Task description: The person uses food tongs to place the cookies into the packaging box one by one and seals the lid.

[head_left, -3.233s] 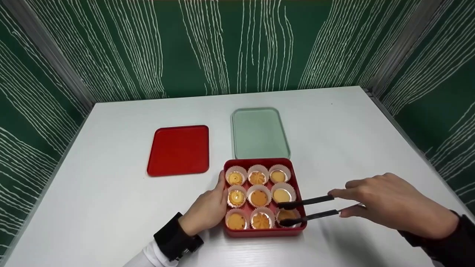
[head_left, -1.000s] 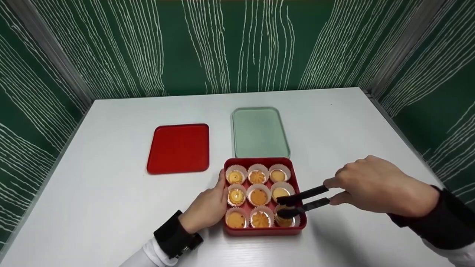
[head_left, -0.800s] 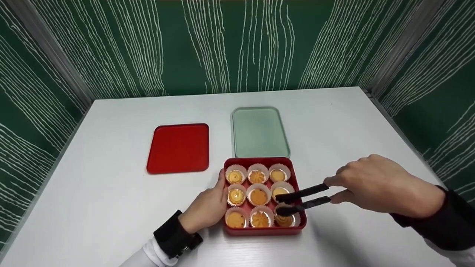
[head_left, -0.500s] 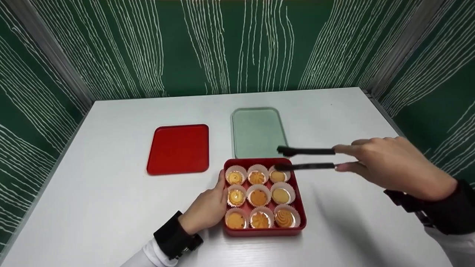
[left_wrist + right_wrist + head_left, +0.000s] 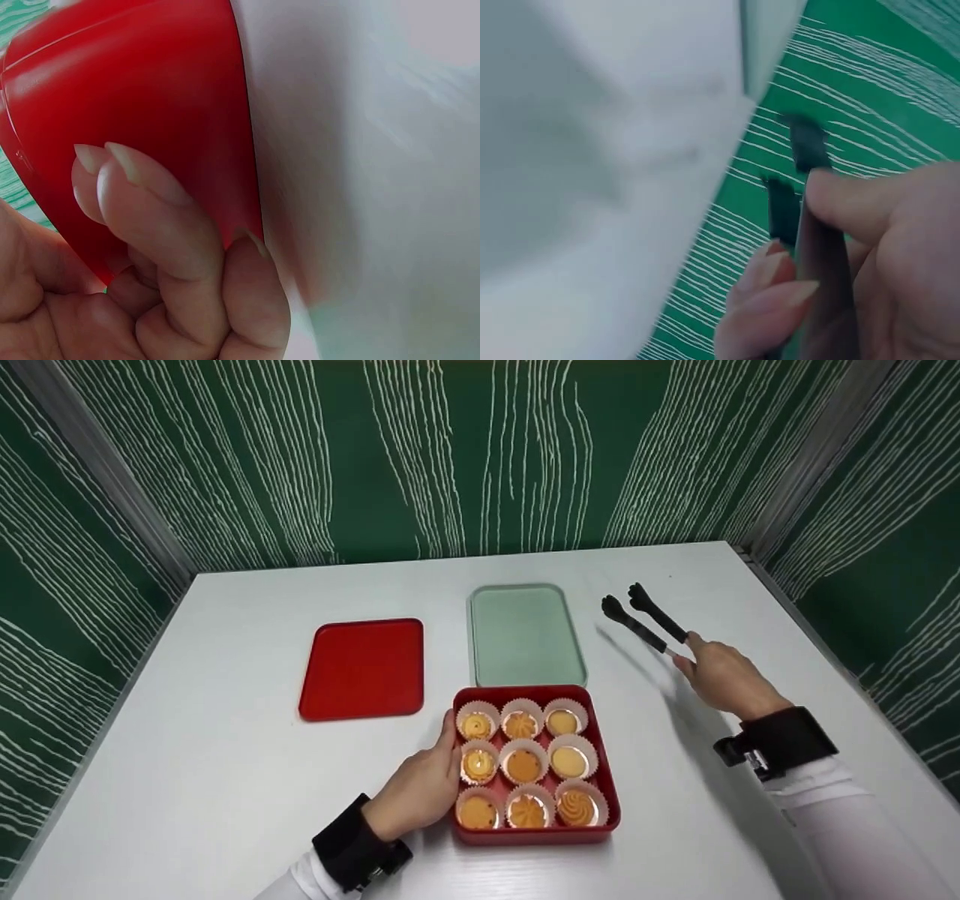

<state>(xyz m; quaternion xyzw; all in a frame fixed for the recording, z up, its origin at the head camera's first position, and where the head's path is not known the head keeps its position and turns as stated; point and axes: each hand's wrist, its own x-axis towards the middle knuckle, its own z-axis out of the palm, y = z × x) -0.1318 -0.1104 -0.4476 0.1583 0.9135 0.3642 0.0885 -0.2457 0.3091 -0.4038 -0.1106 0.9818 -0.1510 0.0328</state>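
Note:
A square red box [image 5: 611, 799] near the table's front holds several cookies in white paper cups, among them a swirled cookie [image 5: 577, 808] at its front right corner. My left hand [image 5: 420, 787] holds the box at its left side. In the left wrist view, bent fingers [image 5: 161, 202] lie against the red outer wall. My right hand [image 5: 727, 679] grips a pair of tongs [image 5: 652, 622] with black ends. Raised over the table to the right of the green tray, the tongs have their tips parted and nothing between them.
Behind the red box lies a pale green tray [image 5: 525, 634]. To its left is a flat red tray [image 5: 364, 669]. The white table [image 5: 247, 780] ends at green walls [image 5: 390, 457] with white streaks at the back and both sides.
The tongs left the front right cookie, rose over the box, and swung away to the back right with my right hand. The swirled cookie sits uncovered in its cup. My left hand stayed put.

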